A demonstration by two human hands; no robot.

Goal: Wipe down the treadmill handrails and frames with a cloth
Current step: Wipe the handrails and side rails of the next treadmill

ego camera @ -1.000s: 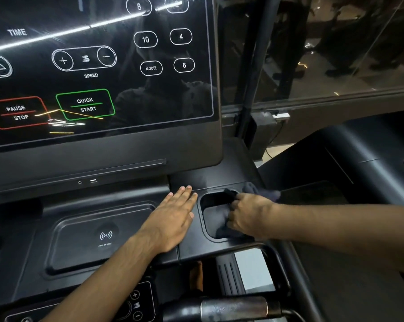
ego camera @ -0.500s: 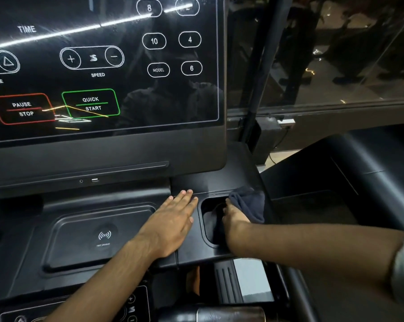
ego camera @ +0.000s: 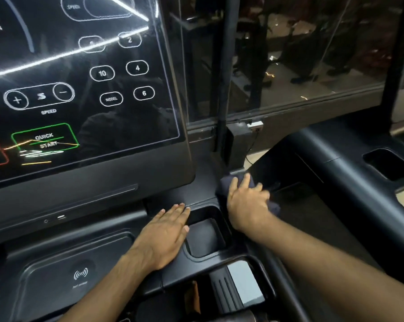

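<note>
My right hand [ego camera: 247, 202] presses a dark cloth [ego camera: 226, 184] against the right rear corner of the black treadmill console frame [ego camera: 203, 182], just beyond the cup holder [ego camera: 205, 235]. Its fingers are bent over the bunched cloth, and a fold of the cloth sticks out to the right of the hand. My left hand [ego camera: 166, 233] lies flat, fingers together, on the console deck left of the cup holder and holds nothing. The motion blurs the right hand slightly.
The touchscreen [ego camera: 80, 89] rises behind the deck at the left. A wireless charging pad [ego camera: 80, 273] sits in front of it. A dark upright post [ego camera: 224, 89] and a glass wall stand behind. A neighbouring treadmill's black console [ego camera: 335, 163] lies to the right.
My right hand has lifted the cloth out of the cup holder and moved it back and right onto the console's rear corner. My left hand has stayed where it was.
</note>
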